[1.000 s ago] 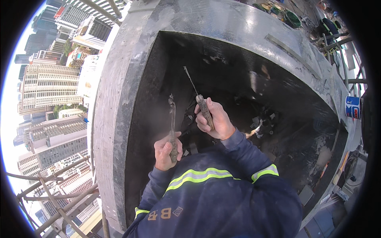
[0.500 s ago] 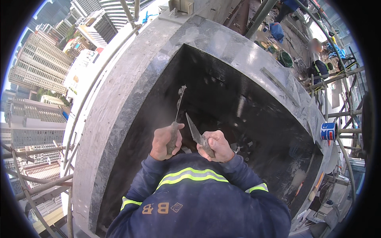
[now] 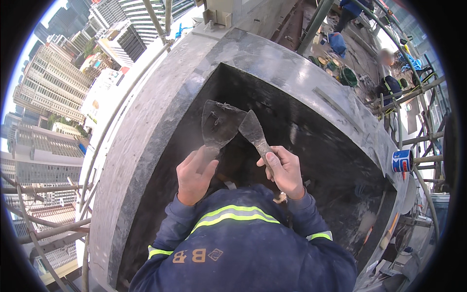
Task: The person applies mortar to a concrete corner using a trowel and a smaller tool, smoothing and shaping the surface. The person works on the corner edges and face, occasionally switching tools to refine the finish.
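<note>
The left hand (image 3: 197,175), at 8 o'clock from the middle of the view, is closed round the grip of a wide scraper (image 3: 219,126), most of that grip being hidden by the fingers. Its flared blade points up to 11 o'clock and has pale residue along the top edge. The right hand (image 3: 284,170), near 4 o'clock, grips a narrow scraper (image 3: 253,130) with the thumb laid along the handle; this blade leans towards 11 o'clock, its end right by the wide blade's right edge, though I cannot tell whether the two touch. Both tools are above a dark recess (image 3: 316,141) framed by a grey rim (image 3: 292,73). A dark blue jacket (image 3: 243,248) with reflective bands fills 6 o'clock. On the far side of the rim, a blue and white tin (image 3: 402,161) is at 3 o'clock, a green bucket (image 3: 348,76) and a crouching co-worker (image 3: 391,87) are at 2 o'clock, scaffold poles (image 3: 53,231) cross at 8 o'clock, and tall buildings (image 3: 58,78) stand at 10 o'clock
</note>
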Tool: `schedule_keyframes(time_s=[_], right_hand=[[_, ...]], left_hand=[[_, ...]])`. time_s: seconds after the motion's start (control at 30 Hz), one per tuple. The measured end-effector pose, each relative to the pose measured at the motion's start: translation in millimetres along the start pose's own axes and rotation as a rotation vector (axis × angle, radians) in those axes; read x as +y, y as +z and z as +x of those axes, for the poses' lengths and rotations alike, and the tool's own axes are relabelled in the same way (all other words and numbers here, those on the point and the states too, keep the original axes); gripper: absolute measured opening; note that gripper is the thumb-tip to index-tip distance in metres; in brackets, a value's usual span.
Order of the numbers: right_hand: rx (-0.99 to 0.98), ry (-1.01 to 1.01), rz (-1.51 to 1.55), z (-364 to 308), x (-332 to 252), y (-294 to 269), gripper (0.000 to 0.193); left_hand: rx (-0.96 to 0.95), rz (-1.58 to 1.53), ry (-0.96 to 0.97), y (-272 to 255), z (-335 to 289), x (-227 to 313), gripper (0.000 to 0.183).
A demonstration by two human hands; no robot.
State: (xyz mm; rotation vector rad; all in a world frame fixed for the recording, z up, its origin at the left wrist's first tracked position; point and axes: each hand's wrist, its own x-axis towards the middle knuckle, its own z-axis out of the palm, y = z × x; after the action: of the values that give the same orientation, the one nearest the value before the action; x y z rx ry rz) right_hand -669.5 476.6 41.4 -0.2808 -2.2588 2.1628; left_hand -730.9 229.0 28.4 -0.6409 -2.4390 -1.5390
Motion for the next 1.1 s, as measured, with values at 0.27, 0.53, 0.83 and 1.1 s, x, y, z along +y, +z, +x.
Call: schedule_keyframes(time_s=[0.27,0.53,0.83,1.1], right_hand=[[-0.066,-0.043,-0.031,14.3,-12.2,-20.8,0.025],[-0.112,-0.177,-0.267,26.4,-38.4,-46.1,0.021],[-0.182,0.035,-0.050,21.9,4.1,-38.3,0.025],[-0.188,0.060,0.019,24.1,-2.4,-5.7,0.023]], left_hand=[[-0.190,0.066,0.136,-6.0,6.4,7.3,0.048],[-0.152,0.068,0.032,14.2,-2.8,1.8,0.044],[-0.070,0.011,-0.043,17.9,9.9,15.3,0.044],[0.038,0.146,0.028,39.7,9.0,11.8,0.045]])
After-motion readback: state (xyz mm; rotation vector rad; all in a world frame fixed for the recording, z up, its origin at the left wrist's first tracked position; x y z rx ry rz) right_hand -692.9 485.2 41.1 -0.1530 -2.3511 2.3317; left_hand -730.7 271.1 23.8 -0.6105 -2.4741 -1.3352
